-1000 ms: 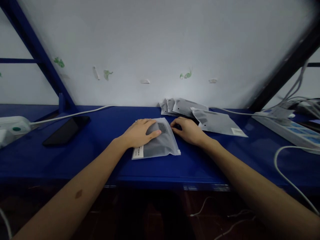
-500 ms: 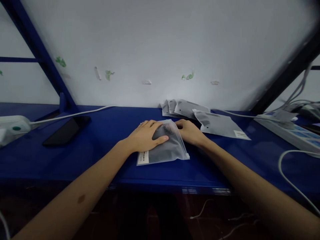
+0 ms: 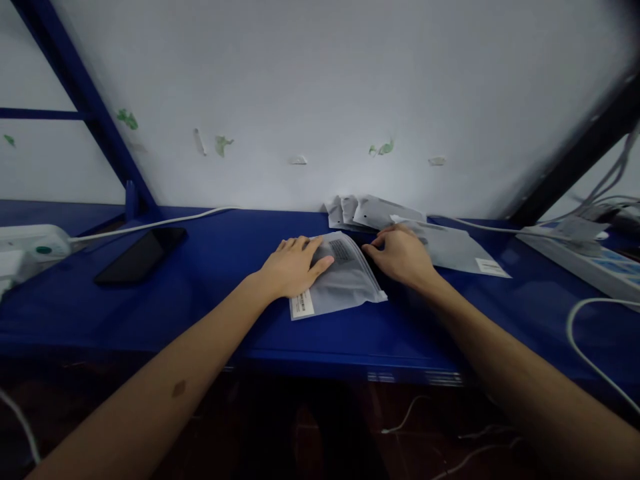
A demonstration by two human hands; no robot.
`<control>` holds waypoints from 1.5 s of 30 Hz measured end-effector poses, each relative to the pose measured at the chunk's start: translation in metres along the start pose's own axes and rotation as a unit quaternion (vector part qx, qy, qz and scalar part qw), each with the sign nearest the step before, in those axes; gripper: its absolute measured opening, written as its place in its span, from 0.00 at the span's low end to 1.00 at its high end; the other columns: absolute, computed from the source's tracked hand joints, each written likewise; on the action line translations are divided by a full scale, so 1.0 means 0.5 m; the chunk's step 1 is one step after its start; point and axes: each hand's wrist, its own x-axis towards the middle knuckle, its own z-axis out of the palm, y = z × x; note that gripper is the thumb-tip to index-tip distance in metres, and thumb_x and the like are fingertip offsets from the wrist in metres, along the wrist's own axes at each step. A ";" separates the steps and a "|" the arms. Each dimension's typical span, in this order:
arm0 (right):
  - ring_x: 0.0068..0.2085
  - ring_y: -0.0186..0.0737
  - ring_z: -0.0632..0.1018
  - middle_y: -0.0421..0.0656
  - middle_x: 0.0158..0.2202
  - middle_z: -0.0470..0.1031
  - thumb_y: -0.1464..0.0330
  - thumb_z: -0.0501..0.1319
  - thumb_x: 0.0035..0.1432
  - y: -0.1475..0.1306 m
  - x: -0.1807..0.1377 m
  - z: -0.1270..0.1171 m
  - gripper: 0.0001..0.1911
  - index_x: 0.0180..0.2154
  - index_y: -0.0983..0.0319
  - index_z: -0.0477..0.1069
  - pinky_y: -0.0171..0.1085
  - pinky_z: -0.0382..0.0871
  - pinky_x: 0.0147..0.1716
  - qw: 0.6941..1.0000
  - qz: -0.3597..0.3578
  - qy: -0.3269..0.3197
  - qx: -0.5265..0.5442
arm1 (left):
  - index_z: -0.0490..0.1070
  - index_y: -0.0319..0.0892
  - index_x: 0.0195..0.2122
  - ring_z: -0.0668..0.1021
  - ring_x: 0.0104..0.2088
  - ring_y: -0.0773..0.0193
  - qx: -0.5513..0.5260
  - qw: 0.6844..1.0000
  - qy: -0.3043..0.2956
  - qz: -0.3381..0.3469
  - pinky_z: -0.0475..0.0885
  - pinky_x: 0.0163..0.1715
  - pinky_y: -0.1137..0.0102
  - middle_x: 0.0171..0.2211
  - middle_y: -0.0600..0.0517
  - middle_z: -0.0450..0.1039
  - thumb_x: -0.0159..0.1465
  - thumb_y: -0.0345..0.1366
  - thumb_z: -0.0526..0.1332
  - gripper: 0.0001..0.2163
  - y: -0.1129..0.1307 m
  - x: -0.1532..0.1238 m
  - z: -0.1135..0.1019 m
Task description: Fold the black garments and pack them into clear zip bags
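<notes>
A frosted zip bag (image 3: 347, 283) lies on the blue table, with a white barcode label at its lower left corner and a slider at the lower right end of its zip edge. My left hand (image 3: 291, 268) rests flat over the bag's left part, fingers spread and thumb apart. Just right of the zip edge is my right hand (image 3: 404, 255), its fingers curled in and the thumb close to the index finger. Whatever those fingers may hold is hidden. Behind my right hand lies another frosted bag (image 3: 455, 248) with a white label.
Several more frosted bags (image 3: 383, 212) overlap against the wall. On the left are a black phone (image 3: 143, 255) and a white power strip (image 3: 43, 243) with a cable. Another power strip (image 3: 595, 267) sits at the right, with loose cables around it.
My right hand has moved right, away from the bag's zip edge. The bag under my left hand has turned slightly, and more of its printed text shows. My left hand stays on it.
</notes>
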 end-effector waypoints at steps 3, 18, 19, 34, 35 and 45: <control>0.50 0.58 0.75 0.58 0.43 0.76 0.60 0.59 0.62 0.012 -0.001 -0.005 0.16 0.35 0.63 0.80 0.52 0.70 0.49 0.999 0.015 0.015 -0.049 | 0.54 0.37 0.70 0.62 0.66 0.39 0.024 0.999 -0.011 -0.025 0.58 0.63 0.49 0.67 0.35 0.59 0.71 0.56 0.41 0.34 -0.007 -0.002 -0.008; 0.52 0.61 0.73 0.63 0.48 0.73 0.62 0.54 0.66 0.007 -0.001 -0.026 0.20 0.48 0.69 0.74 0.53 0.66 0.51 0.996 0.002 0.078 -0.040 | 0.67 0.47 0.63 0.67 0.62 0.52 -0.018 0.998 0.046 0.035 0.65 0.61 0.54 0.64 0.50 0.67 0.64 0.32 0.52 0.25 -0.035 -0.012 -0.039; 0.50 0.57 0.74 0.60 0.47 0.74 0.61 0.54 0.66 -0.002 -0.002 -0.026 0.19 0.48 0.67 0.74 0.51 0.67 0.50 0.998 -0.014 0.064 -0.013 | 0.68 0.50 0.62 0.68 0.62 0.53 -0.034 0.997 0.028 0.065 0.65 0.61 0.55 0.63 0.53 0.68 0.64 0.32 0.51 0.25 -0.025 -0.012 -0.039; 0.51 0.47 0.76 0.49 0.49 0.77 0.75 0.54 0.60 -0.015 -0.003 -0.035 0.20 0.49 0.61 0.78 0.43 0.65 0.57 0.971 -0.179 -0.140 0.075 | 0.74 0.42 0.35 0.79 0.37 0.51 0.085 0.984 0.098 -0.121 0.73 0.37 0.60 0.34 0.44 0.78 0.66 0.56 0.53 0.22 -0.051 -0.002 -0.046; 0.50 0.45 0.76 0.47 0.48 0.77 0.75 0.53 0.59 -0.019 -0.004 -0.042 0.18 0.45 0.60 0.79 0.42 0.65 0.56 0.965 -0.189 -0.149 0.104 | 0.74 0.42 0.37 0.79 0.40 0.50 0.096 0.983 0.102 -0.122 0.74 0.38 0.60 0.37 0.43 0.78 0.66 0.56 0.53 0.22 -0.055 -0.002 -0.045; 0.31 0.39 0.74 0.42 0.28 0.74 0.60 0.59 0.61 -0.059 -0.022 -0.056 0.19 0.21 0.58 0.61 0.39 0.65 0.36 0.961 -0.214 -0.111 0.138 | 0.74 0.41 0.43 0.74 0.48 0.48 0.116 0.977 0.141 -0.109 0.71 0.49 0.55 0.44 0.42 0.75 0.68 0.43 0.55 0.14 -0.056 -0.003 -0.039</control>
